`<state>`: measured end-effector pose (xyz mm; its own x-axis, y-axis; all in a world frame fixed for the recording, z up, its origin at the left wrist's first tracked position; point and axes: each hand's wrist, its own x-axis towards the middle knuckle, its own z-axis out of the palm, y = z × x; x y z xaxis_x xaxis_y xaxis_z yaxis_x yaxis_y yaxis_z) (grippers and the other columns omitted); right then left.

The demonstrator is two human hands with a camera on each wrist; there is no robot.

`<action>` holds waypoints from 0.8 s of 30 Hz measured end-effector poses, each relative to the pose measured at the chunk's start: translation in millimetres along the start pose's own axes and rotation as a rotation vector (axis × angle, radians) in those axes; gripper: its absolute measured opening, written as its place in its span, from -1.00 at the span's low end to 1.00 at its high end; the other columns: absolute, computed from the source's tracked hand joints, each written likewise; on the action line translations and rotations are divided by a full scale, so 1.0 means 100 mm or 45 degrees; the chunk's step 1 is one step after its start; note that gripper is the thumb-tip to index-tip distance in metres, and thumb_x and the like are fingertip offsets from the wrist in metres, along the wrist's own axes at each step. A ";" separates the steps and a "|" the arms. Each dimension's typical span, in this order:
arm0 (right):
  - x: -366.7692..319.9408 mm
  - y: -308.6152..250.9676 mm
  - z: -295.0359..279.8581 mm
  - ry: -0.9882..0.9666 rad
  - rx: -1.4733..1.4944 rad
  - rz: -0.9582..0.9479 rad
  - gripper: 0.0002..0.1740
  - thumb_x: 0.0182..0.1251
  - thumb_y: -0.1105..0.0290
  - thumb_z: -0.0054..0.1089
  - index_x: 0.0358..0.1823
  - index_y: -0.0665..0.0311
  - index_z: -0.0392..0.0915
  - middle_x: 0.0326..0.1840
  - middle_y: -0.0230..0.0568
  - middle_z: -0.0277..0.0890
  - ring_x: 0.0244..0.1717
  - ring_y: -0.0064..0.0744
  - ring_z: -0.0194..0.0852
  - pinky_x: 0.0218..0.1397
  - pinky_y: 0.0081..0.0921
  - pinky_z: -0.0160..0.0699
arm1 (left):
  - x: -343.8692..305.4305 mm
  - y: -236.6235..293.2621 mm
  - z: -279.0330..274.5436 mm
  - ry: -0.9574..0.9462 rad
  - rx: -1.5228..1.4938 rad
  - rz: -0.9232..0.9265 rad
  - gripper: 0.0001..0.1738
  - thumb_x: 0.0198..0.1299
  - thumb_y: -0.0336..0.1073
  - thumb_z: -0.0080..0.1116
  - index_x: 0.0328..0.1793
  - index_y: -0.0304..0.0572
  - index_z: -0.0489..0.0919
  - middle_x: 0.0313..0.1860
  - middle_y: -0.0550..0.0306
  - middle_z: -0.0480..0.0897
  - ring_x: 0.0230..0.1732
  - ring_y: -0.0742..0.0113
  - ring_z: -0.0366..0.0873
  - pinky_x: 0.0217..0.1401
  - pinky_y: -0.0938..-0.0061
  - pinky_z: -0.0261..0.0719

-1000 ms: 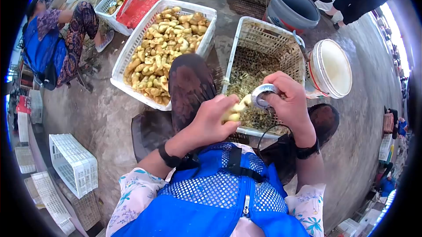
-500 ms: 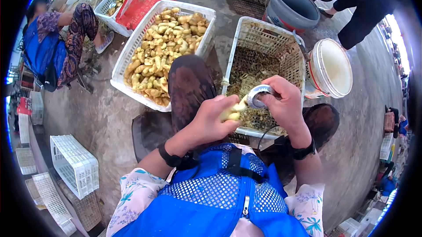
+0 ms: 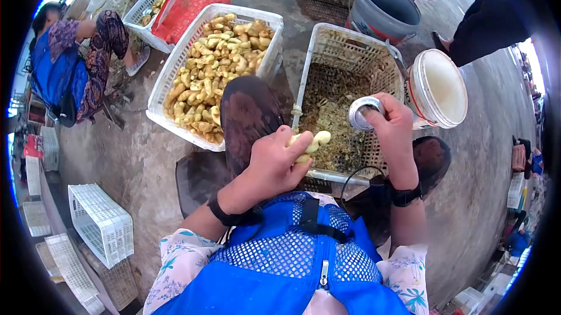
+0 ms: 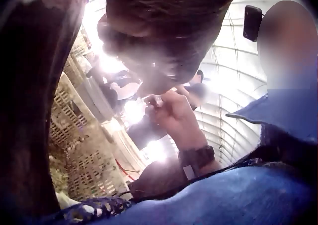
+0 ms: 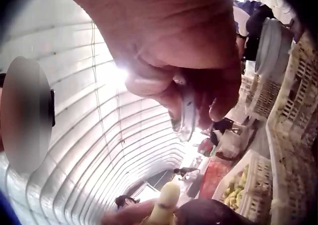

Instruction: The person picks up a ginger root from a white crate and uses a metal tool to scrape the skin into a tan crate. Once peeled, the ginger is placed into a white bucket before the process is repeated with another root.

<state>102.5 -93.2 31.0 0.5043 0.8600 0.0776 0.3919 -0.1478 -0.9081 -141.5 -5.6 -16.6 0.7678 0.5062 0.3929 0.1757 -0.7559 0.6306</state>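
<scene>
Grips knobbly ginger root (image 3: 321,137) in the left hand (image 3: 270,162), fingers curled round, over the crate's (image 3: 339,177) near end. Looks light, firm, perhaps slippery; could snap at necks, so best held by thicker parts. Beyond, pinches a metal ring (image 3: 356,114) in the right hand (image 3: 395,131)

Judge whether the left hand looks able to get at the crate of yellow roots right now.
Probably, but not freely: the left hand grips a pale root, and the raised knee stands between it and the crate.
</scene>
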 end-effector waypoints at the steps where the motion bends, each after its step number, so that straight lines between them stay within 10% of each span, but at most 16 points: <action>1: -0.04 -0.05 0.01 -0.040 0.045 -0.029 -0.86 0.24 0.58 0.36 -0.17 0.36 0.70 -0.34 -0.33 0.61 -0.34 -0.59 0.52 -0.24 -0.56 0.50 | 0.00 -0.01 0.01 0.004 0.067 0.041 -0.43 -0.05 -0.36 0.46 0.19 -0.12 0.63 -0.31 0.02 0.53 -0.34 0.03 0.58 -0.34 0.23 0.54; 5: -0.16 -0.12 0.24 -0.212 -0.077 -0.225 -0.93 0.23 0.55 0.34 -0.27 0.37 0.67 -0.51 -0.42 0.55 -0.45 -0.62 0.44 -0.33 -0.52 0.45 | 0.02 0.01 0.04 0.001 0.231 0.154 -0.45 -0.04 -0.32 0.41 0.18 -0.05 0.62 -0.29 0.05 0.51 -0.31 0.04 0.55 -0.34 0.16 0.45; 9: 0.10 0.12 -0.09 -0.043 -0.106 0.101 -0.85 0.20 0.49 0.33 -0.47 0.39 0.57 -0.62 -0.41 0.43 -0.51 -0.63 0.35 -0.43 -0.47 0.34 | 0.00 -0.01 -0.04 -0.041 0.323 0.230 -0.42 -0.04 -0.33 0.40 0.22 -0.03 0.61 -0.24 0.05 0.50 -0.26 0.05 0.54 -0.29 0.17 0.42; 14: 0.02 -0.07 0.00 -0.487 -0.034 0.151 -0.76 0.18 0.38 0.36 -0.52 0.39 0.55 -0.60 -0.45 0.41 -0.49 -0.70 0.32 -0.44 -0.52 0.29 | 0.06 0.05 -0.14 -0.013 0.400 0.396 -0.41 0.01 -0.38 0.39 0.27 -0.03 0.62 -0.14 0.00 0.55 -0.25 0.02 0.50 -0.21 0.19 0.39; 17: 0.11 0.24 -0.07 -0.457 0.069 0.382 -0.77 0.21 0.37 0.33 -0.48 0.41 0.58 -0.57 -0.45 0.45 -0.50 -0.68 0.38 -0.48 -0.51 0.33 | -0.02 -0.05 -0.06 0.109 -0.018 0.246 -0.39 -0.02 -0.48 0.41 0.27 -0.12 0.63 -0.09 0.01 0.58 -0.17 0.10 0.57 -0.11 0.24 0.51; 24: -0.03 -0.25 0.01 -0.277 0.363 0.058 -0.78 0.27 0.44 0.35 -0.48 0.38 0.54 -0.56 -0.52 0.40 -0.50 -0.73 0.33 -0.49 -0.58 0.29 | 0.00 0.01 -0.11 -0.173 -1.208 -0.659 -0.34 0.03 -0.50 0.51 0.34 -0.36 0.62 0.09 0.21 0.66 0.02 0.49 0.57 0.11 0.51 0.54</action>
<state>90.9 -91.5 52.7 0.3285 0.9441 -0.0268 0.1267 -0.0721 -0.9893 -147.8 -2.3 -8.5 0.8096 0.5766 -0.1097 -0.0049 0.1935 0.9811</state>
